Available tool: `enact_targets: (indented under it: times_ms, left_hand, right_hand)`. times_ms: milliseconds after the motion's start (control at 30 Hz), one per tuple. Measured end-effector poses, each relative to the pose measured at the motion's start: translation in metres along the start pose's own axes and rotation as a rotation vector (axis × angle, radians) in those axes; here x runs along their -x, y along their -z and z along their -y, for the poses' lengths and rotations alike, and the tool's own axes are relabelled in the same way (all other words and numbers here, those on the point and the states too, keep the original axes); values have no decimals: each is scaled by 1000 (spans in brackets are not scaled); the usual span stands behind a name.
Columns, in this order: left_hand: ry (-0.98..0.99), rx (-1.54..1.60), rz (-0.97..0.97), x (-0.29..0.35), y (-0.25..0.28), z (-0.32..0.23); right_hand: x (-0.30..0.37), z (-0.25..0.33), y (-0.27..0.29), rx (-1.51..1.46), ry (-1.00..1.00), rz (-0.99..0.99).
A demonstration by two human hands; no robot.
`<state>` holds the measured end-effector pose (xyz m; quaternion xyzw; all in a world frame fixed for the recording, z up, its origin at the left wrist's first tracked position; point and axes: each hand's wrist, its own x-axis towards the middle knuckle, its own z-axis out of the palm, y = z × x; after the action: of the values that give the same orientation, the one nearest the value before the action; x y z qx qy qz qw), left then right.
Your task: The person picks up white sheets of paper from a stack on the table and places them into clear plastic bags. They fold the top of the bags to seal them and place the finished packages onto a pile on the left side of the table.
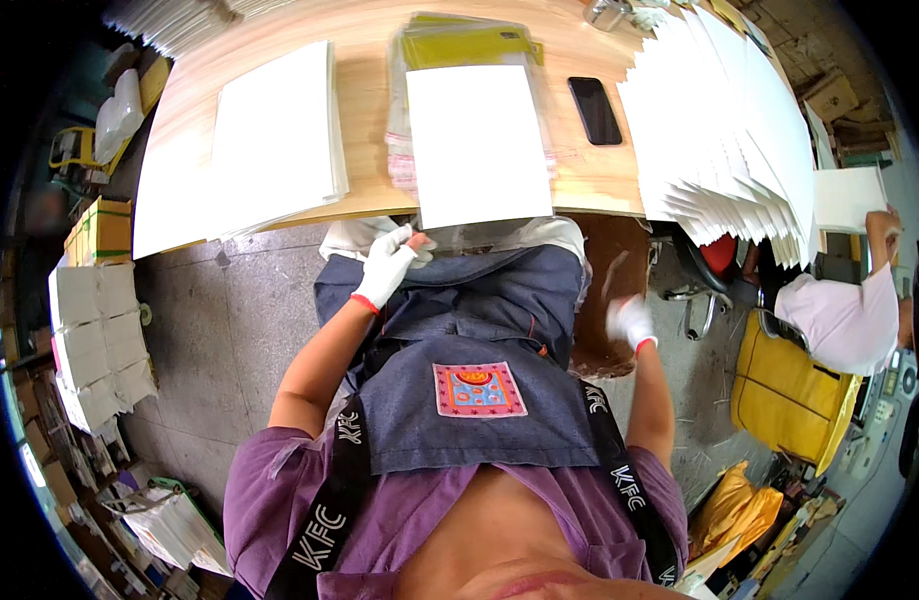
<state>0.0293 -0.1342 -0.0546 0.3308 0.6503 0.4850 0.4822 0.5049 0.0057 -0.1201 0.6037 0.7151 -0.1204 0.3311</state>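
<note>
Wooden worktop (370,110) is seen filling the upper field from 10 to 2 o'clock, its near edge bowed by the lens.

A fanned row of white sheets (740,130) is laid along the worktop's 2 o'clock side, overlapping like shingles. A thick stack of white paper (275,130) is set at 11 o'clock, with a larger white sheet beneath it reaching the worktop's left edge.

A single white sheet (478,145) is placed at 12 o'clock, its lower edge overhanging the worktop rim, on top of a pile of clear plastic sleeves (405,150); a yellow item is noted under the sleeves at the far end. A black phone (595,110) lies flat just to the 3 o'clock side of the sleeves.

A blue denim apron (480,350) is worn over the lap at centre.

Left hand (388,265), in a white glove with red cuff, is held just below the worktop edge at 11 o'clock from centre; its grip is closed loosely on a clear plastic sleeve (460,236) hanging under the white sheet.

Right hand (632,322), likewise gloved, is motion-blurred at 3 o'clock, well apart from the sheet; its grip looks empty, but how far open cannot be told.

Another person's arm is seen at the 3 o'clock rim.
</note>
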Motion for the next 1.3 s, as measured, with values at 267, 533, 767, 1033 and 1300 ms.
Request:
enact_targets:
  times_ms: [267,533,767,1033,1300]
  left_hand:
    - [-909,-948,-214,-16,-2,1]
    - [-919,-944,-223,-25,4,3]
    - [-16,553,-404,-4,-24,14]
    - [-202,131,-216,28,26,-73]
    - [-540,-171,-767,46,181,-104]
  right_hand:
    - [45,69,77,-427,332,-553]
    - [13,158,141,-519,768,-747]
    - [0,174,113,-1303,346,-436]
    - [17,206,116,-1797,507,250]
    - [62,385,249,-1569,938,215]
